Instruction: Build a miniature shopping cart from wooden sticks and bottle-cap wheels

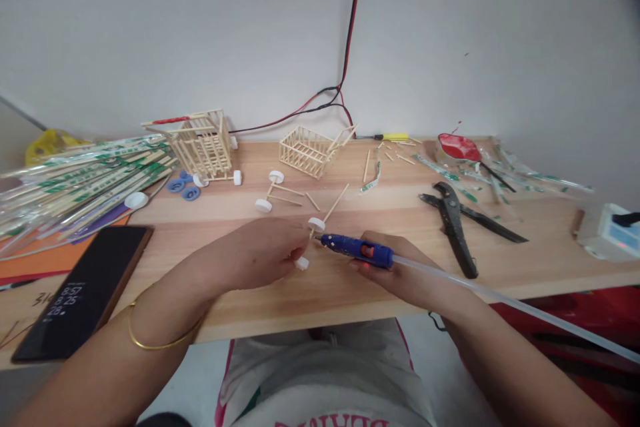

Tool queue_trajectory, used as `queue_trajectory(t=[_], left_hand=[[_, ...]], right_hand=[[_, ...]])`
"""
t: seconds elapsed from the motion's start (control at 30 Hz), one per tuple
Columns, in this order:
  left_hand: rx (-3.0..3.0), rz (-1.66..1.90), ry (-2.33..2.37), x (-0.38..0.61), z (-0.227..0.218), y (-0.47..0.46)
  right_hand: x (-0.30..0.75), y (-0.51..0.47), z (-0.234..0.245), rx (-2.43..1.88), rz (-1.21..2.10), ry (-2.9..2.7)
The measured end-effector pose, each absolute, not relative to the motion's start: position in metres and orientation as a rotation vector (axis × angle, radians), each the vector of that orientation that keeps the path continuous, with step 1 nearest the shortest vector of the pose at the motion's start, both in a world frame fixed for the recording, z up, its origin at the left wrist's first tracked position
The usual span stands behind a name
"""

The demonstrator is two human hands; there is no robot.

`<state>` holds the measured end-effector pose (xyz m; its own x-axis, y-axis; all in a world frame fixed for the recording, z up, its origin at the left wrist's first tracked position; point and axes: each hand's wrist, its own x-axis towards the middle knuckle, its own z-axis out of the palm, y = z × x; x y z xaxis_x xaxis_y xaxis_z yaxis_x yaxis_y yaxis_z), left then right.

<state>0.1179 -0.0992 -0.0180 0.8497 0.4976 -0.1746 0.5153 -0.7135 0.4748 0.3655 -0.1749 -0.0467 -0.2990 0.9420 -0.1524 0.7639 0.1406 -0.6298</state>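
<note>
Over the near part of the desk [240, 320], your left hand [265, 250] has its fingers pinched on one two-wheeled frame [316, 224]; your right hand [403, 283] has its fingers wrapped around one blue glue gun [353, 249]. Hot glue could burn your left fingers, so near the nozzle [318, 238]; a slip could skew the frame. Beyond: one pair of pliers [453, 223], another such frame [263, 205], three blue caps [191, 193], one stick basket [307, 151], one red-handled stick cart [203, 155].

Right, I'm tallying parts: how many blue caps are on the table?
3, clustered beside the stick cart: the left cap, the back cap and the front cap. More could be hidden under the wrapped sticks.
</note>
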Motion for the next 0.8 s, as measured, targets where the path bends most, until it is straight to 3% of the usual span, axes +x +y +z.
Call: queue_trajectory(t=[0.8], left_hand=[[2.443,0.017,0.737,0.113,-0.023,-0.095]], right_hand=[[0.363,-0.179,-0.052,-1.547,0.995,-2.027]])
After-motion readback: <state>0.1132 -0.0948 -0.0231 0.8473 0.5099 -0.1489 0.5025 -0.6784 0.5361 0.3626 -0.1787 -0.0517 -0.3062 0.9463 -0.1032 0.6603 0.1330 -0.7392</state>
